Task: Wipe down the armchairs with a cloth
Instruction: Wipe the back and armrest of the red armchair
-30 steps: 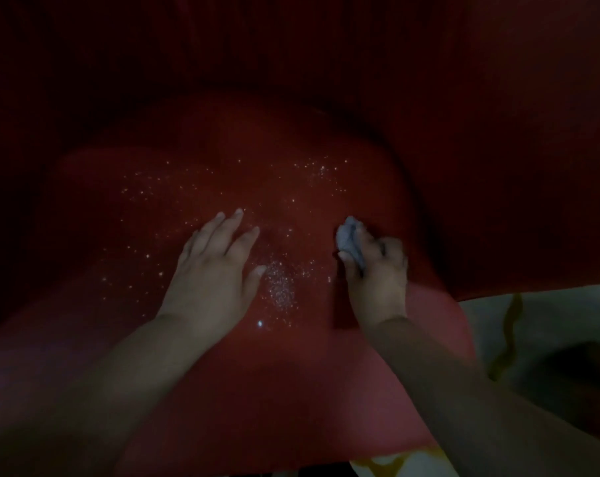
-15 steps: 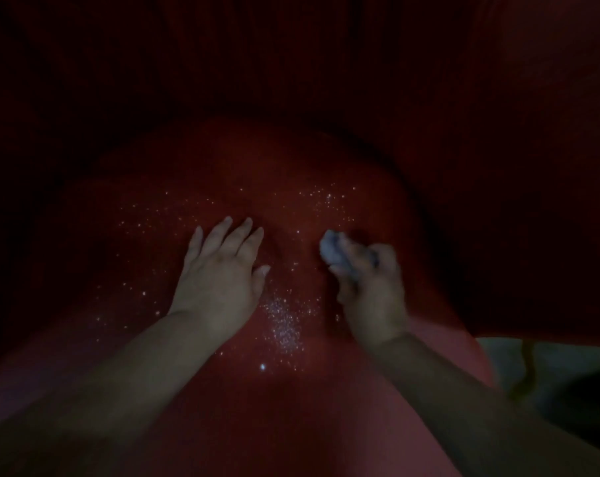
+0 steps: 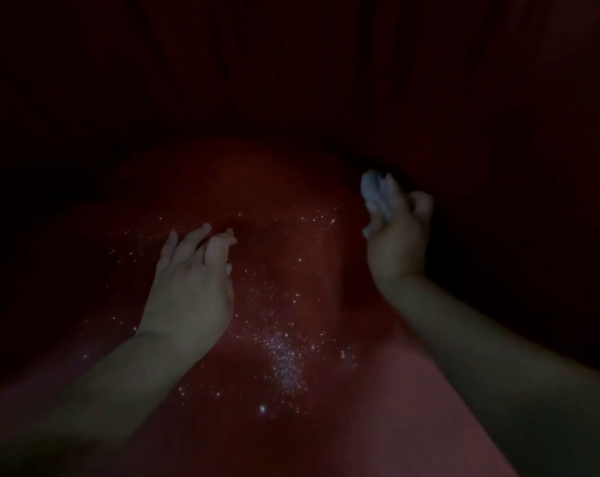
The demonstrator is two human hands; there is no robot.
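Observation:
A red armchair seat cushion point(image 3: 281, 201) fills the dim view, speckled with white crumbs point(image 3: 286, 359) mostly near its middle front. My right hand point(image 3: 396, 242) grips a small bunched pale cloth point(image 3: 374, 192) at the cushion's right edge, close to the dark armrest. My left hand point(image 3: 192, 280) lies over the left half of the cushion, palm down, with its fingers loosely bent and holding nothing. Whether the fingertips touch the fabric I cannot tell.
The chair's dark red back point(image 3: 291, 80) rises behind the cushion and a dark armrest point(image 3: 515, 201) stands on the right. Everything outside the cushion is in deep shadow.
My right hand has carried the cloth away from the cushion's middle to its far right edge. My left hand's flat fingers have lifted and bent. The view has come closer to the seat.

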